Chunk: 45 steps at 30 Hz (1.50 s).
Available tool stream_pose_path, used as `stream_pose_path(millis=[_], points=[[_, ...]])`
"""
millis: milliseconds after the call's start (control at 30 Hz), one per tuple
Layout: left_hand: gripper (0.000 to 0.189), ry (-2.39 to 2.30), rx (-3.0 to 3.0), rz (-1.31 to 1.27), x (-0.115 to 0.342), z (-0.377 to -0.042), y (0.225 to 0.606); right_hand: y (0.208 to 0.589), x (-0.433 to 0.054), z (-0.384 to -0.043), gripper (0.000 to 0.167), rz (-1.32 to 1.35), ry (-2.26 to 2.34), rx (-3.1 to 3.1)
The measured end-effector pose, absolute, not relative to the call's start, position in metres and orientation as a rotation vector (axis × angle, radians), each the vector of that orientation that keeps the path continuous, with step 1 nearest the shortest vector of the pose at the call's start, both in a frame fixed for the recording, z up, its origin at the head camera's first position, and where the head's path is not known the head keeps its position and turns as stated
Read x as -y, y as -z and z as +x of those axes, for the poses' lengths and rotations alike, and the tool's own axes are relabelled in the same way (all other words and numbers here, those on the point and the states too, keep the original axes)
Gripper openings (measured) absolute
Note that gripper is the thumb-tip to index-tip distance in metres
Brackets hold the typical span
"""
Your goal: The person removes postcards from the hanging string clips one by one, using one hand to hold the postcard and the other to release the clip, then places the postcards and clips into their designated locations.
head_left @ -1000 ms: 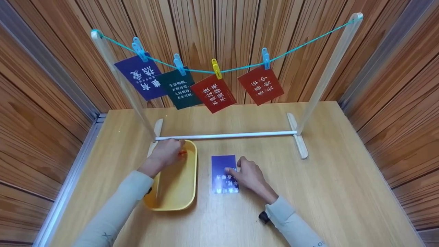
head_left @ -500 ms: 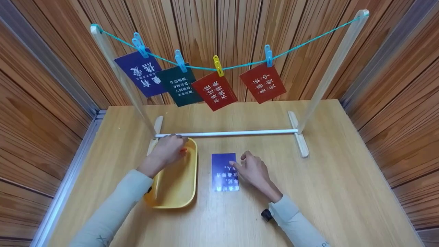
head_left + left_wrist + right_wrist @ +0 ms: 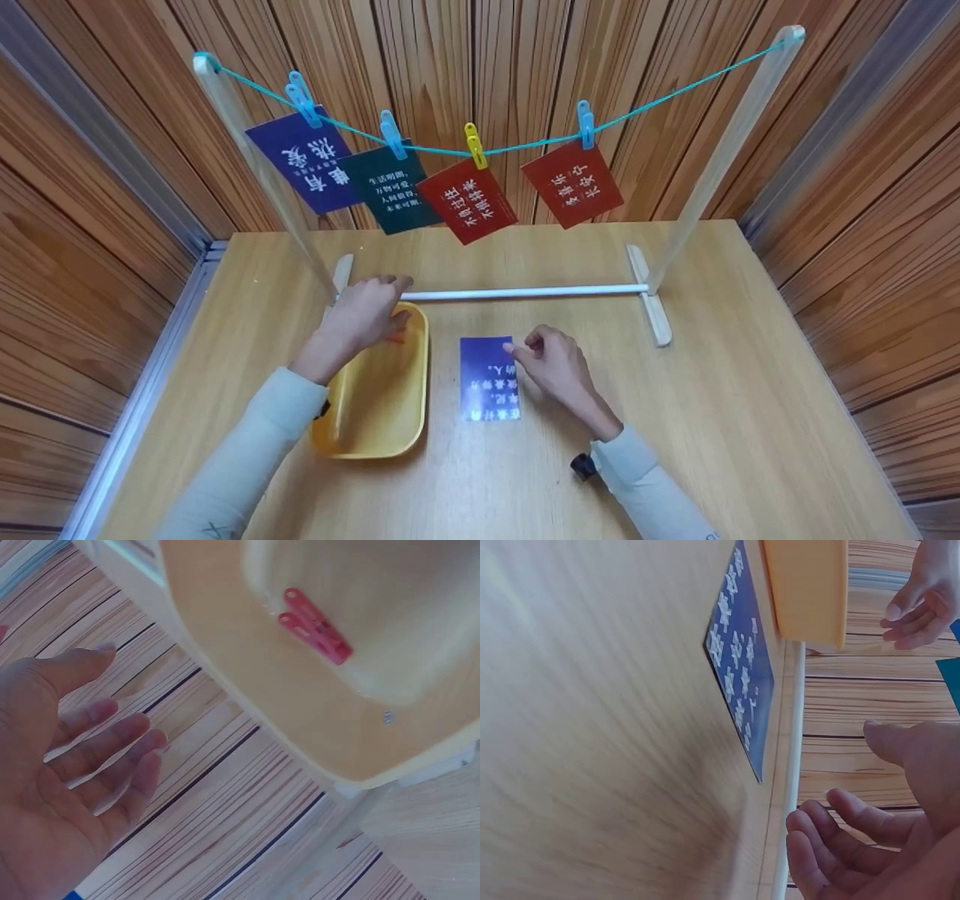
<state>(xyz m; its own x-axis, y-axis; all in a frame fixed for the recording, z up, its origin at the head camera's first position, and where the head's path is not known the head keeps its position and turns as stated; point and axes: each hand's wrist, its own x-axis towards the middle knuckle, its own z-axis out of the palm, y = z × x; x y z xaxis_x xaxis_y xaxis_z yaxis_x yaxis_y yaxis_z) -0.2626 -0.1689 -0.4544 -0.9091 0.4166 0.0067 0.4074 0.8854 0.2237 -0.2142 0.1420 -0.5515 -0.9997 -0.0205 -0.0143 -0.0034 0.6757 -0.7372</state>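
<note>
My left hand (image 3: 361, 315) hovers over the far end of a yellow tray (image 3: 382, 412), fingers loosely bent and holding nothing. A red clothespin (image 3: 319, 626) lies on the tray floor, as the left wrist view shows; in the head view the left hand partly covers it. Flat on the table, right of the tray, is a blue card (image 3: 486, 375) with white characters. Beside the card's upper right corner hovers my right hand (image 3: 556, 367). In the right wrist view its fingers (image 3: 855, 821) are relaxed, apart from the thumb, and hold nothing.
Behind stands a wooden rack with a white crossbar (image 3: 517, 292). A green cord (image 3: 675, 92) sags between its posts. From it hang a blue card (image 3: 300, 161), a green card (image 3: 390, 195) and two red cards, clipped by blue clothespins and a yellow clothespin (image 3: 475, 146).
My left hand has lifted slightly and its fingers have spread, leaving the red clothespin in the tray. The right hand has drawn up and right, away from the blue card.
</note>
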Motion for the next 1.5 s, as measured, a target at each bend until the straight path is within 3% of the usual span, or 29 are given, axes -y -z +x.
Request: stream_pose_path(millis=[200,867,1100,1500], points=[[0.071,-0.440,-3.010,0.634,0.161,-0.260,0.440,0.542,-0.146,-0.217,0.038,0.013,1.298,-2.892],[0.053,-0.541,-3.092,0.895,0.132,-0.259,0.400,0.520,-0.170,-0.223,0.049,-0.025,1.564,-2.786],[0.055,-0.535,-3.152,0.964,0.126,-0.258,0.387,0.509,-0.173,-0.223,0.040,-0.101,1.654,-2.803],[0.049,-0.546,-3.252,1.183,0.110,-0.261,0.362,0.490,-0.189,-0.224,0.039,-0.187,1.631,-2.956]])
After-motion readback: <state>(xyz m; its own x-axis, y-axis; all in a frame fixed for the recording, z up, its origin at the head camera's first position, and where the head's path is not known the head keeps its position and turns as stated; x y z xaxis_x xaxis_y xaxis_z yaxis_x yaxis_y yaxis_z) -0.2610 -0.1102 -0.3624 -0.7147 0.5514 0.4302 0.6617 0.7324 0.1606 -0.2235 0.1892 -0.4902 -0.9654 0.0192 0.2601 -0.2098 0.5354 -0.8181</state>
